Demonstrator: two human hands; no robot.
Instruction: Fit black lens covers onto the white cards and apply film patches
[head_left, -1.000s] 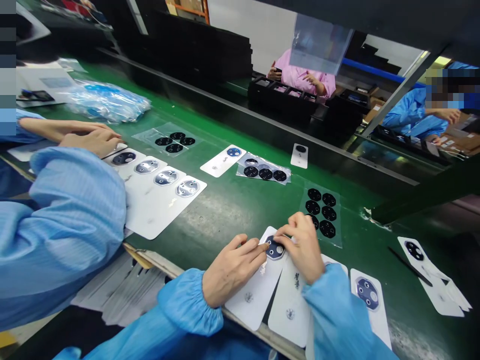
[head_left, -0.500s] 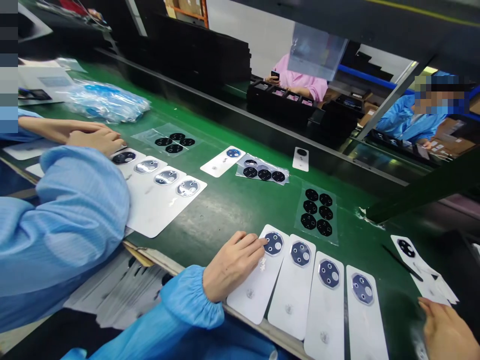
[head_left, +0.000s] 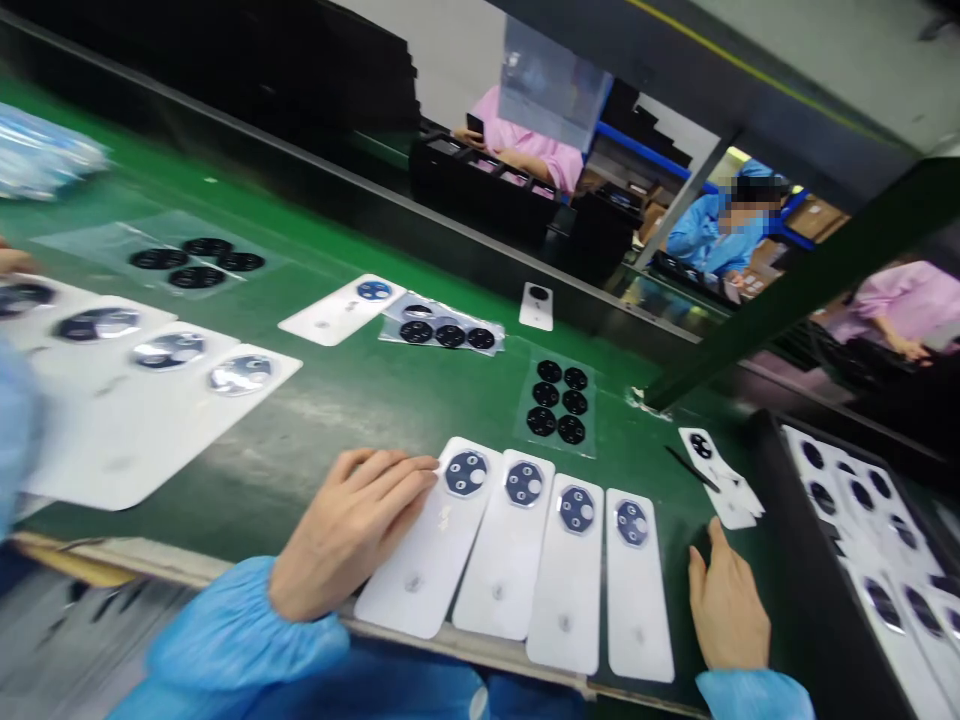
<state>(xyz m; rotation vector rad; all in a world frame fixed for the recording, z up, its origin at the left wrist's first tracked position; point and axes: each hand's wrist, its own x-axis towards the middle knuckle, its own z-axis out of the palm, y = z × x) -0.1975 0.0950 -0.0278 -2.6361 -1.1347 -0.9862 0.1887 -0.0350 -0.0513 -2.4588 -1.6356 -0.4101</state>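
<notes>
Four white phone back covers stand in a row along the bench's near edge, each with a dark octagonal camera patch at the top. My left hand (head_left: pixel 352 535) lies with outstretched fingers on the edge of the leftmost cover (head_left: pixel 424 560), fingertips beside its camera patch. To the right of the rightmost cover (head_left: pixel 641 600), my right hand (head_left: pixel 727 605) rests low over the green bench, fingers pointing forward. Nothing shows in it. Ahead of that hand are a dark pen-like tool (head_left: pixel 691 468) and some small white cards (head_left: pixel 724 485). A clear sheet of black octagonal stickers (head_left: pixel 555 400) lies behind the row.
A black tray (head_left: pixel 795 560) of similar covers stands at the right. Toward the back are another white cover (head_left: pixel 337 310) and sticker sheets (head_left: pixel 446 330). A co-worker's sleeve (head_left: pixel 19 430) and more covers (head_left: pixel 150 420) are at left. A green post (head_left: pixel 810 290) slants across.
The view has swung right, bringing the black tray into sight. My right hand has come closer to the row of covers. My left hand stays on the leftmost cover.
</notes>
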